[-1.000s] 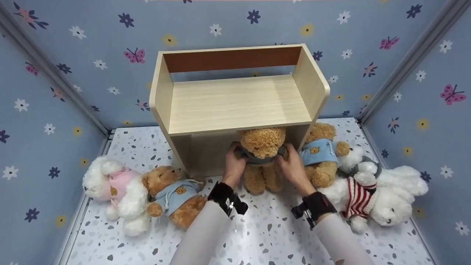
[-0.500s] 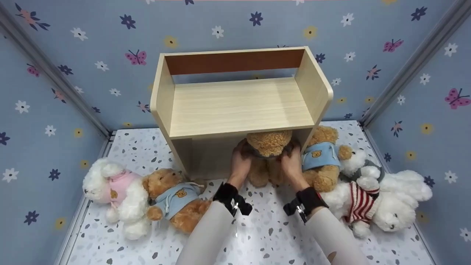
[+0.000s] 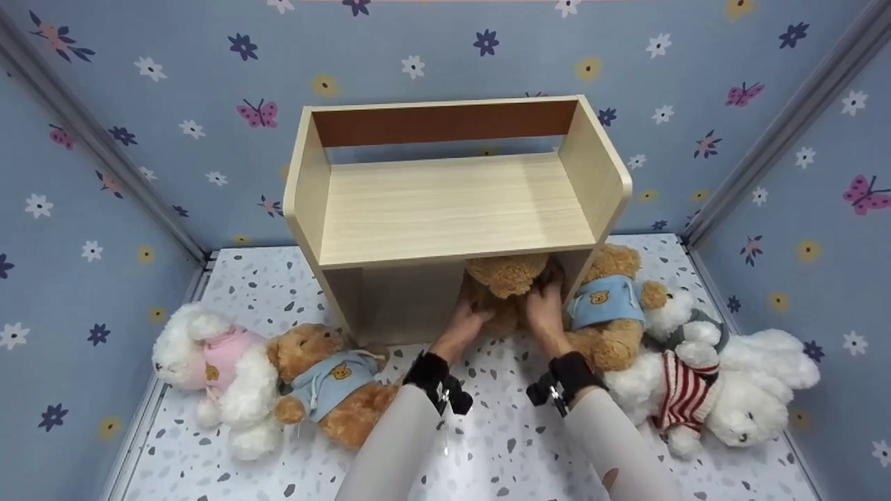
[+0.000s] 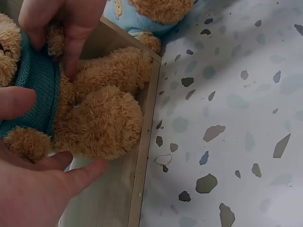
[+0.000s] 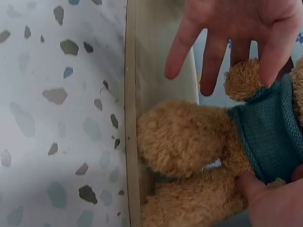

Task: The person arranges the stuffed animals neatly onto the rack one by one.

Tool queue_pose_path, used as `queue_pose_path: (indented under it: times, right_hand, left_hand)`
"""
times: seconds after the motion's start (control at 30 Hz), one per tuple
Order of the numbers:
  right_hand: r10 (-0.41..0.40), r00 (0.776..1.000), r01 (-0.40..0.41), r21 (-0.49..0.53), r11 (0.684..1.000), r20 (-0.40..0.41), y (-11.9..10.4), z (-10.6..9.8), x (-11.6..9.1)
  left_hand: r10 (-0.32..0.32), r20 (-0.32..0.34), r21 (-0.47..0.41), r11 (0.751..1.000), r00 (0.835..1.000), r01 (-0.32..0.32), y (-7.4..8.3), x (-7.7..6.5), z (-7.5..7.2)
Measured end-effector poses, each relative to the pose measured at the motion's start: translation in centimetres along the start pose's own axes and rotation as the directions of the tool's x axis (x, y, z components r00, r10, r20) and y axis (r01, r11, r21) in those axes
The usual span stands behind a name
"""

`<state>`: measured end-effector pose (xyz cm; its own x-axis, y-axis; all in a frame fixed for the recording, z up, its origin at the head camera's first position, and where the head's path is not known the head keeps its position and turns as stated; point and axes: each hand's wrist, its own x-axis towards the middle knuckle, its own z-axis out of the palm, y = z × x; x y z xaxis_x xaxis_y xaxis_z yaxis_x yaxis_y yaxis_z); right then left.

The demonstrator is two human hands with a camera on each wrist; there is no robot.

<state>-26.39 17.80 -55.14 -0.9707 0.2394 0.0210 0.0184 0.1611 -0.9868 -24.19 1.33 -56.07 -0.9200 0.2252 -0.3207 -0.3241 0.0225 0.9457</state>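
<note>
A curly brown teddy bear (image 3: 507,277) in a teal knitted sweater (image 4: 40,92) sits in the lower right part of a wooden shelf unit (image 3: 452,209), its head under the middle board. Both its feet lie inside the front edge, as the right wrist view shows. My left hand (image 3: 468,316) is beside the bear, fingers spread and nearly straight around one paw (image 5: 244,80). On the other side my right hand (image 3: 545,309) holds the bear, thumb and finger on either side of its arm (image 4: 56,38). The shelf board partly hides the bear's head in the head view.
Left of the unit lie a brown bear in a blue hoodie (image 3: 334,383) and a white plush in pink (image 3: 223,369). To the right are another blue-hoodied bear (image 3: 609,306), a grey-clad white plush (image 3: 689,323) and a white plush in red stripes (image 3: 717,396). Patterned walls enclose the speckled floor.
Both hands have moved the teddy bear back from the shelf's front into the lower compartment. The left hand's fingers have loosened and spread. The other plush toys stay put.
</note>
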Motion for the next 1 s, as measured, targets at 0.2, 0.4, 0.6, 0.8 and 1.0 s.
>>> queue_pose_path:
  times: [0.2,0.4,0.6,0.8,1.0]
  right_hand:
    - [0.023,0.995,-0.02,-0.037,0.999,0.093,1.2,0.2,-0.4]
    - [0.083,0.981,-0.062,-0.127,0.99,0.173,2.4,0.8,-0.7]
    - [0.114,0.96,-0.102,-0.06,0.993,0.257,3.6,1.4,-1.7]
    - [0.011,0.955,0.044,-0.179,0.983,0.295,3.5,0.7,-3.2]
    - [0.052,0.946,0.064,-0.34,0.938,0.321,2.6,-0.7,-4.5]
  left_hand:
    - [0.001,0.049,0.053,0.999,0.999,-0.003,-0.2,0.7,0.2]
    - [0.134,0.091,0.104,0.984,0.987,-0.143,-0.3,2.2,0.9]
    - [0.157,0.082,0.0,0.988,0.984,-0.157,-0.9,2.9,1.2]
    - [0.173,0.043,0.014,0.985,0.984,-0.174,-0.9,3.2,0.8]
    - [0.182,0.017,0.034,0.983,0.983,-0.183,-0.8,3.7,0.2]
